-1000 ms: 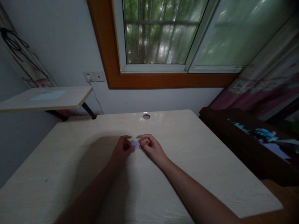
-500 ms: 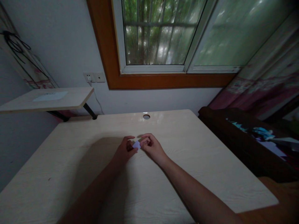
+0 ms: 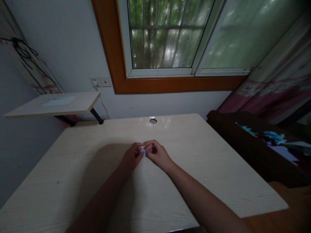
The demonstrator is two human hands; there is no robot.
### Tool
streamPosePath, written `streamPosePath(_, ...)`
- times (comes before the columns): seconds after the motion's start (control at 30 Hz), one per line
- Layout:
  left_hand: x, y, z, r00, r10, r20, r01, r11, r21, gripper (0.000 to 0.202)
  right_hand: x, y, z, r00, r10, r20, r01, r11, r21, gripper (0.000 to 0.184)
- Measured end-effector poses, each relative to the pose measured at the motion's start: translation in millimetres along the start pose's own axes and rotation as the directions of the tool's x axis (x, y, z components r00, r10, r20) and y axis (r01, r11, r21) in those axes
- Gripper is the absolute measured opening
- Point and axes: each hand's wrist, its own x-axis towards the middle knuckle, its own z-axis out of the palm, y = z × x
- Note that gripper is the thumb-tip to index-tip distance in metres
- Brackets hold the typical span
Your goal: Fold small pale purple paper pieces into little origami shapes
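Observation:
A small piece of pale lilac paper (image 3: 143,152) is pinched between my two hands, just above the desk (image 3: 184,145). My left hand (image 3: 132,156) grips its left side between thumb and fingers. From the other side, my right hand (image 3: 156,153) holds the paper's right edge with thumb and fingertips, the fingers curled. The fingertips of both hands nearly meet, and they cover much of the paper, so its folds cannot be made out.
A raised shelf (image 3: 85,103) with a sheet of paper (image 3: 58,101) on it stands at the desk's back left. A round cable hole (image 3: 153,121) lies near the back edge. Right of the desk, dark furniture (image 3: 233,129) carries several items. A window (image 3: 165,48) is behind.
My left fingers have closed in over the paper and come nearer to my right hand. Less of the paper shows now. The view has shifted slightly.

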Motion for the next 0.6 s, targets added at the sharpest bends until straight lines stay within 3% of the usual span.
streamPosePath(0.17,-0.6,2.8,-2.2,0.998,0.040,0.050,-0.044,0.997,0.066,0.027,0.8,-1.2,-2.0,0.999,-0.004,0.037,0.006,0.999,-0.048,0.023)
streamPosePath(0.6,5.0,-1.7,-3.6,1.000,0.003,0.019,0.000,0.993,-0.122,0.038,4.6,3.6,-5.4,0.996,0.065,0.056,-0.072,0.988,0.137,0.029)
